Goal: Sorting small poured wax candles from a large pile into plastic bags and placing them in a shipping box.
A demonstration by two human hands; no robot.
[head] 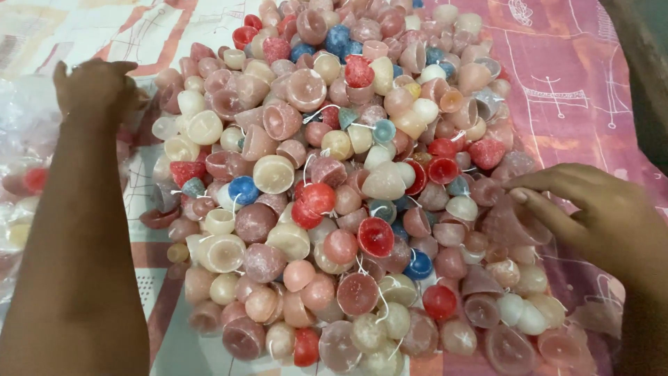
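Candles (334,188) heaped on cloth (570,83); R hand (591,209) touching pile, L hand (94,83) on plastic bag (21,125)

Two bare forearms in view, no sleeves showing on either. Left hand (94,83) at 10 o'clock: no ring, watch or band visible at the wrist. Right hand (591,209) at 3 o'clock: also bare, no glove, no jewellery seen; one short, unpainted fingernail shows. Nothing worn is visible anywhere up to the frame edge.

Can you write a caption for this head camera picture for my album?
Two hands, left hand and right hand, at a pile of colourful wax candles.
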